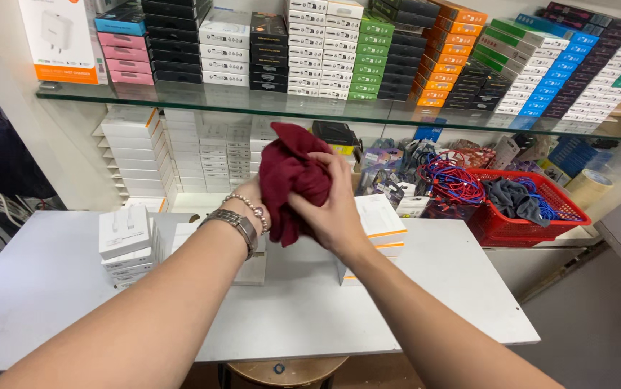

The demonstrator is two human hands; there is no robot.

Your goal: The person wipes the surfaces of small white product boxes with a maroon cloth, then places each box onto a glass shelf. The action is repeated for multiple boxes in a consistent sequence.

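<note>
**Both hands bunched on a dark red cloth above the white table**

At nine o'clock from my hands, a short stack of white boxes stands on the white table. My left hand comes next, mostly hidden behind the dark red cloth; a metal watch and a bead bracelet circle that wrist. I grip the cloth from its nine o'clock side, though I cannot see those fingers. The cloth itself hangs crumpled in the air above the table, at the centre of my view. My right hand clasps it from three o'clock, fingers curled over the folds. Just below that hand, at five o'clock, lies another white box with an orange edge. Further out at three o'clock, a red basket holds a grey cloth and tangled cables. At twelve o'clock, a glass shelf carries rows of coloured boxes.
</note>
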